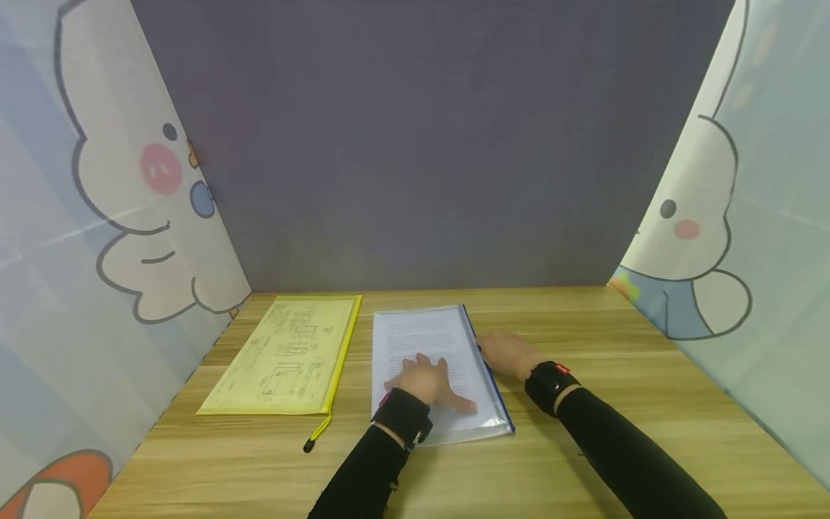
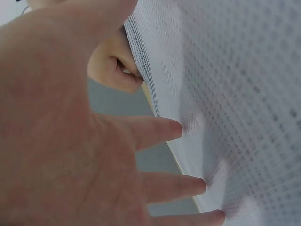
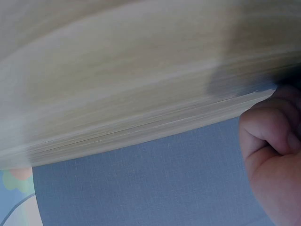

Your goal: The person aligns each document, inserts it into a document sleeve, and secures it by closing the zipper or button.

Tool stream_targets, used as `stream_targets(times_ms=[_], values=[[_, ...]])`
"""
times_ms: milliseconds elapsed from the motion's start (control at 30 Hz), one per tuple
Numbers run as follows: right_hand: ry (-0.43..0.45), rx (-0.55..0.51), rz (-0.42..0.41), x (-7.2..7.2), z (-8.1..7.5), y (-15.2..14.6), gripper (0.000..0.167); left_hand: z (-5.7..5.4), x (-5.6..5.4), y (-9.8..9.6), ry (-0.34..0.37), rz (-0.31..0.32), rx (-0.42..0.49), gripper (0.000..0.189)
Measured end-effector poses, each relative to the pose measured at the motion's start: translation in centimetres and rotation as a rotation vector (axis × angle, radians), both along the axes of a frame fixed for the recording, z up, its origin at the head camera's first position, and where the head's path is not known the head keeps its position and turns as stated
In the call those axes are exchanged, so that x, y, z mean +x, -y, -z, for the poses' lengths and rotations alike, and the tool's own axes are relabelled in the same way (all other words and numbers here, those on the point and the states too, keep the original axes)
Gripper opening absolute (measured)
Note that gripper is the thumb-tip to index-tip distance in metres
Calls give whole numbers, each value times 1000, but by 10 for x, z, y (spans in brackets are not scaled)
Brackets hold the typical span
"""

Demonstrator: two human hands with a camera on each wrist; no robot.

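Note:
A clear mesh zip folder (image 1: 421, 324) with a blue zipper edge and printed pages inside lies on the wooden table. My left hand (image 1: 424, 382) rests on its lower half with the fingers spread; in the left wrist view the straight fingertips (image 2: 175, 129) touch the mesh. At the folder's right edge, my right hand (image 1: 509, 353) has its fingers curled and pinches the dark zipper pull (image 1: 480, 349), which is mostly hidden. In the right wrist view that hand (image 3: 275, 136) appears as a curled fist low over the table, its fingertips partly out of sight.
To the left lies a yellow zip folder (image 1: 282, 357) holding a technical drawing, its yellow cord and black pull (image 1: 309, 445) hanging toward the front. A grey panel (image 1: 428, 144) stands behind the wooden table (image 1: 616, 360). Cartoon-printed sheets (image 1: 65, 252) flank both sides.

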State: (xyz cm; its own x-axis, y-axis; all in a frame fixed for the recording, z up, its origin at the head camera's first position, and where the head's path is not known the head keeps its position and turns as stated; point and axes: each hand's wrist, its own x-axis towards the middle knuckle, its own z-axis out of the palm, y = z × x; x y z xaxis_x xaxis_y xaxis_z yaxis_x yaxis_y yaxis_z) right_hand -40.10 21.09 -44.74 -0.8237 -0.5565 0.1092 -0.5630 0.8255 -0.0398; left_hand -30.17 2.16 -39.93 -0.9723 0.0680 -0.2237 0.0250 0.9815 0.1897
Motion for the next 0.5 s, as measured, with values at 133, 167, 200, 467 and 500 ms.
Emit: stream_targets(times_ms=[133, 167, 200, 467, 500], values=[[8, 9, 18, -4, 0, 1, 17, 2, 3, -2, -3, 11, -33, 118], [6, 16, 18, -4, 1, 1, 17, 3, 3, -1, -7, 17, -40, 119], [2, 21, 16, -5, 1, 1, 17, 3, 3, -1, -10, 21, -46, 119], [-14, 30, 24, -11, 3, 0, 16, 3, -5, 5, 23, 36, -19, 115], [-15, 30, 23, -12, 2, 0, 16, 3, -6, 6, 25, 38, -14, 115]])
